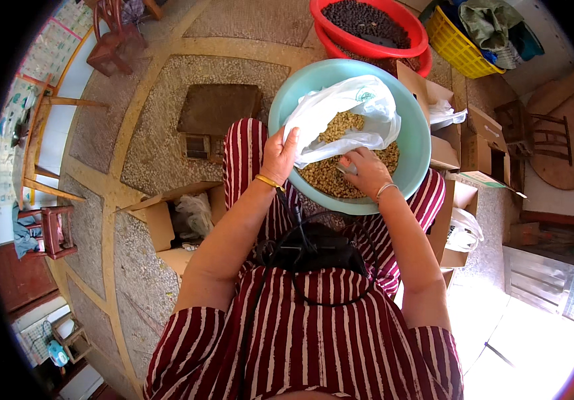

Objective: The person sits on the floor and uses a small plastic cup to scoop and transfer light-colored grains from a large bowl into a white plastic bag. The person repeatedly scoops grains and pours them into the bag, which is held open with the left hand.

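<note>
A wide pale blue basin (417,120) rests at my lap, with many small tan kernels or beans (327,179) spread in its bottom. Inside it, a white plastic bag (330,100) lies with its mouth spread, and more of the same kernels show within. My left hand (280,155) pinches the bag's rim at the basin's left side, thumb up. Down at the loose kernels, just below the bag, my right hand (368,173) has its fingers curled round a small pale translucent thing (347,165). Its exact kind is mostly hidden by the fingers.
Beyond the basin stand red basins (420,40) of dark, small pieces and a yellow basket (457,43) of cloths. Cardboard boxes with plastic bags flank me, one at left (160,223), others at right (483,140). A low brown stool (220,110) stands ahead-left.
</note>
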A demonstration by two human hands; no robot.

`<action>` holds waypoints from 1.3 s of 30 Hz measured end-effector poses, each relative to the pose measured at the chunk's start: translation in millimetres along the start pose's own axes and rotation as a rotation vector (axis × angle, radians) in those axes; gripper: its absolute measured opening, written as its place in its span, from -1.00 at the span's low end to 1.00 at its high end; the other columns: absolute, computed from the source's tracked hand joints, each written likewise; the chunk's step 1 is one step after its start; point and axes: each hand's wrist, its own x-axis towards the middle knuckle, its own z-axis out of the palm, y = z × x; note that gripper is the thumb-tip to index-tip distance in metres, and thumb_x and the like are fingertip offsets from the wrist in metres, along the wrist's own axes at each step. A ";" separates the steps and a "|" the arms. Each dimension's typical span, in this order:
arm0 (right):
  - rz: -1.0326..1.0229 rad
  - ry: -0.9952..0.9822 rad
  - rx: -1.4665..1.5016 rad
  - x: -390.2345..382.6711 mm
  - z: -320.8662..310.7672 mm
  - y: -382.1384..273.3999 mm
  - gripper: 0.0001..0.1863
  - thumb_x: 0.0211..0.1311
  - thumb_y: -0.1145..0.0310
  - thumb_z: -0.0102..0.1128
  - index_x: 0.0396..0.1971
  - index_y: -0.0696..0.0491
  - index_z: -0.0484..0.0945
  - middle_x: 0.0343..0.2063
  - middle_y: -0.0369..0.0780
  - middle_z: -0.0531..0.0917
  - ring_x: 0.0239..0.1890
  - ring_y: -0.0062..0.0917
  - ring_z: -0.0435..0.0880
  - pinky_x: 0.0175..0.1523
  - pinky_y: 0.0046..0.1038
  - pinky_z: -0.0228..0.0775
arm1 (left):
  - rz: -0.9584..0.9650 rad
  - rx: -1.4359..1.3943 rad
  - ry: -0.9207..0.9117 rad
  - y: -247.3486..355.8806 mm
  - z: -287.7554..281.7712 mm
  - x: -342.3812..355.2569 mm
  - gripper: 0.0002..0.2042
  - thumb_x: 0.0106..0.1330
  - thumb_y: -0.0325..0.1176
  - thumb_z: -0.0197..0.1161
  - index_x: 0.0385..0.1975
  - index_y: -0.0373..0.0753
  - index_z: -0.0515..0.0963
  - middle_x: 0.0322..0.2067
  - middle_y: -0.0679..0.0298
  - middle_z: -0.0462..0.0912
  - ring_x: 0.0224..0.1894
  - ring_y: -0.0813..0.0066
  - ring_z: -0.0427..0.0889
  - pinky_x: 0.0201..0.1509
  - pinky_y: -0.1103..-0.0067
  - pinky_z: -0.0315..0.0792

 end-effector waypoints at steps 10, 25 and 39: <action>0.244 -0.358 0.531 -1.1 11.4 27.0 -0.60 -0.10 0.24 0.21 -0.22 0.10 0.51 -0.30 -0.19 0.54 -0.22 -0.46 0.51 -0.10 -0.50 0.35 | -0.007 -0.043 -0.037 6.0 -0.8 -1.4 -0.67 0.32 -0.19 -0.05 -0.15 -0.35 0.44 -0.45 0.31 0.52 -0.40 0.65 0.43 -0.30 0.68 0.34; 0.471 -0.152 1.463 -12.1 -16.1 27.5 -0.54 -0.03 0.33 0.25 -0.11 0.21 0.42 -0.24 -0.25 0.52 -0.19 -0.61 0.47 -0.11 -0.61 0.33 | -0.001 -0.070 -0.076 12.5 -3.0 0.1 -0.66 0.33 -0.19 -0.06 -0.16 -0.38 0.43 -0.41 0.30 0.52 -0.38 0.65 0.43 -0.29 0.69 0.33; 0.146 0.500 0.080 44.6 -27.9 11.1 -0.50 -0.23 0.45 0.32 -0.15 0.02 0.43 -0.11 -0.18 0.42 -0.08 -0.27 0.41 -0.01 -0.33 0.32 | -0.046 -0.160 -0.086 8.4 -4.7 3.3 -0.65 0.33 -0.22 -0.07 -0.13 -0.41 0.41 -0.36 0.30 0.52 -0.33 0.65 0.42 -0.24 0.69 0.32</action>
